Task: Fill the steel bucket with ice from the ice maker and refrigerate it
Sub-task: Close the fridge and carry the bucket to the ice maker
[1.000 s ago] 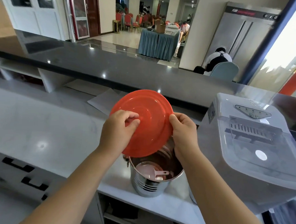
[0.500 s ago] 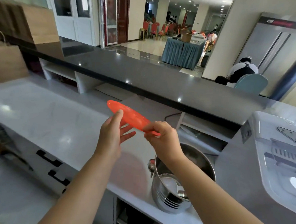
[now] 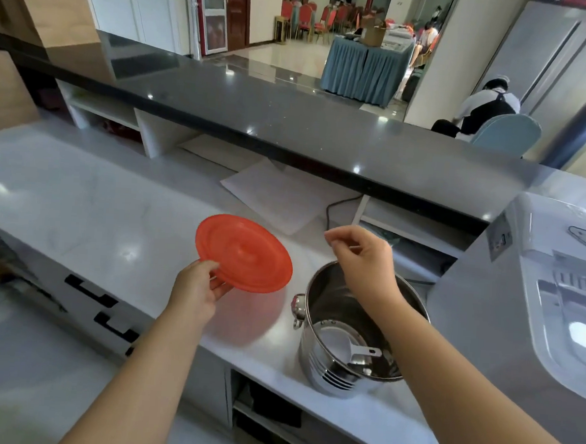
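The bucket [image 3: 323,371] stood open on the counter [image 3: 80,202], with a white scoop [image 3: 337,341] lying in its bottom and no ice in it yet. The ice maker [image 3: 506,303] sat just to the right of the bucket. The left hand [image 3: 196,293] pinched the near edge of the lid [image 3: 245,253], thumb on top and fingers beneath. It held the lid tilted in the air to the left of the bucket, apart from its rim and above the counter. The right hand [image 3: 364,260] hovered over the far side of the bucket, fingers loosely curled with thumb and forefinger close together, and held nothing. The step in hand looked to be parking the lid so that both hands would be free for scooping. The lid was best laid flat on the counter left of the bucket, back from the front edge so it could not slide off. It also wanted to stop short of the paper [image 3: 279,197] that lay beyond the bucket to the left. A pinch at one edge gives little control of a wide, light disc, so it probably needed lowering until its far edge touched down before the fingers let go, rather than dropping. Setting it to the left would leave the way between bucket and ice maker unobstructed, and the right hand was well placed to reach down for the scoop. The lid should lie within reach, since it would likely go back on before refrigeration.
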The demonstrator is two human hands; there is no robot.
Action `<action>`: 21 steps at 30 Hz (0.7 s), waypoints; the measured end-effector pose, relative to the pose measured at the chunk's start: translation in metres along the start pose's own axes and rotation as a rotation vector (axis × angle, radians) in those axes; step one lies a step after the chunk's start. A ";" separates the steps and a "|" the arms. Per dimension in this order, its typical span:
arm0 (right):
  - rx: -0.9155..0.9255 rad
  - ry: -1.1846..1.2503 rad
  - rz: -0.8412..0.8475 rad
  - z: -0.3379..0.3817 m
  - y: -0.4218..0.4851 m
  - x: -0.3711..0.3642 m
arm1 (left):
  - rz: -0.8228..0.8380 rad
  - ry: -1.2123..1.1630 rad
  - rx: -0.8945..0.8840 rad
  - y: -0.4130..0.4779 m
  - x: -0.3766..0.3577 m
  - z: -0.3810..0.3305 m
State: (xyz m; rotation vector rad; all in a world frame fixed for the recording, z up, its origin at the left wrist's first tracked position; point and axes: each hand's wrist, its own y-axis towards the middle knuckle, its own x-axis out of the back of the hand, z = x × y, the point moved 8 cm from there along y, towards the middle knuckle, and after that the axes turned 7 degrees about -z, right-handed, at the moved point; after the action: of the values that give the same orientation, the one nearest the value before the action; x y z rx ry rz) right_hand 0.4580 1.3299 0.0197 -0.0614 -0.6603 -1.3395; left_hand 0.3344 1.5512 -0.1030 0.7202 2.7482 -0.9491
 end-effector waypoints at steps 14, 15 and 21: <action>-0.123 0.091 -0.058 -0.029 -0.017 0.031 | -0.100 0.149 0.102 0.010 0.021 0.050; -0.127 0.088 -0.059 -0.030 -0.018 0.032 | -0.116 0.153 0.094 0.012 0.023 0.050; -0.137 0.097 -0.087 -0.036 -0.024 0.040 | -0.168 0.344 0.003 0.010 0.027 0.036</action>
State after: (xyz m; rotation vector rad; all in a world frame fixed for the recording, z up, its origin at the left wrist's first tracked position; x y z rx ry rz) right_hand 0.4535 1.2740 0.0016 -0.0779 -0.4934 -1.4613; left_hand 0.3148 1.5467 -0.1448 0.7215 3.1501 -0.9363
